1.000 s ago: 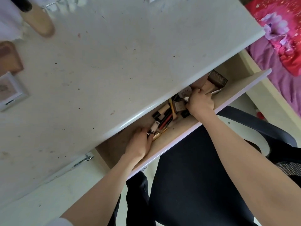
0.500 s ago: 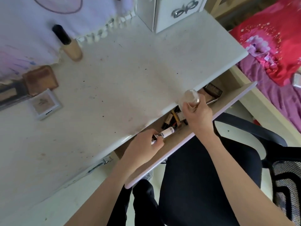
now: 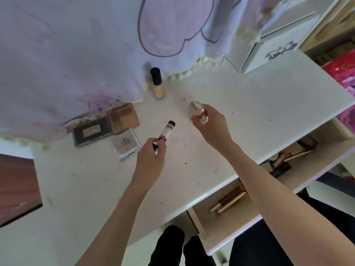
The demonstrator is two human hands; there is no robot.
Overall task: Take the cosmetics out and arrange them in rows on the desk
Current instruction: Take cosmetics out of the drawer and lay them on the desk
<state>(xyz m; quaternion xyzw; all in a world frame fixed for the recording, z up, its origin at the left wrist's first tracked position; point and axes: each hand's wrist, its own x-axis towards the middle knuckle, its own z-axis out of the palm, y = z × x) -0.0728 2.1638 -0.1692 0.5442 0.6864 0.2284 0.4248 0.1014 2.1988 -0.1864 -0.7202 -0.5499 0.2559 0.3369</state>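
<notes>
My left hand (image 3: 151, 160) grips a white cosmetic tube with a dark cap (image 3: 166, 132) over the middle of the white desk (image 3: 249, 116). My right hand (image 3: 211, 123) holds a small round clear bottle (image 3: 196, 110) just above the desk, right of the tube. On the desk stand a beige foundation bottle with a black cap (image 3: 158, 85), a brown compact (image 3: 123, 118), a dark palette (image 3: 91, 131) and a clear powder case (image 3: 125, 144). The open drawer (image 3: 226, 239) below the desk edge holds gold tubes (image 3: 228, 201) and more cosmetics (image 3: 282, 162).
A lilac printed cloth (image 3: 76, 54) hangs along the back of the desk. A white drawer box with a bow handle (image 3: 276, 47) stands at the back right. A red-and-pink bedspread (image 3: 343, 77) lies to the right. My dark-trousered legs sit below the drawer.
Both hands rose out of the drawer and moved forward over the desk, the left carrying the white tube, the right carrying the round bottle. The view tilted up toward the desk back.
</notes>
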